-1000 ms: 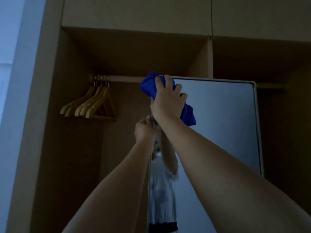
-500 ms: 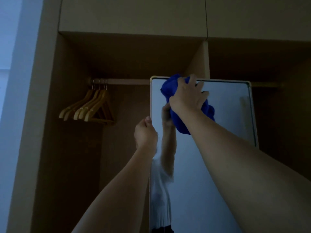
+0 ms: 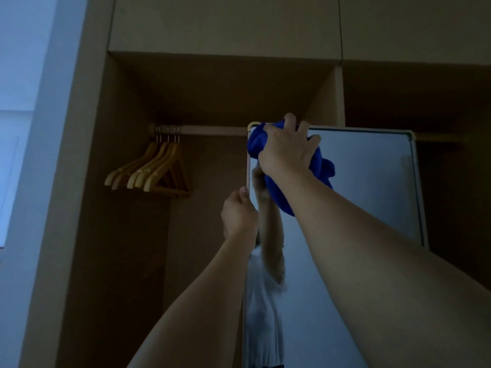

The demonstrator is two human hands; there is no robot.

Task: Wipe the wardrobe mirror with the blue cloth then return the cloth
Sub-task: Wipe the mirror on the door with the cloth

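A tall framed mirror [image 3: 372, 187] stands out from the open wardrobe, its glass facing me. My right hand [image 3: 288, 148] presses a bunched blue cloth [image 3: 281, 197] against the glass at the mirror's top left corner, fingers curled over the cloth and the top edge. My left hand [image 3: 239, 216] grips the mirror's left edge lower down, thumb up along the frame. The glass reflects my arms and light shirt.
Several wooden hangers [image 3: 148, 171] hang on the rail [image 3: 202, 130] in the left wardrobe bay. A vertical divider [image 3: 338, 96] splits the wardrobe behind the mirror. Closed upper cabinets [image 3: 225, 22] run above. A pale wall [image 3: 24, 102] lies left.
My right hand and the cloth swept right across the mirror's top, then came back to its top left corner. My left hand kept its hold on the left edge.
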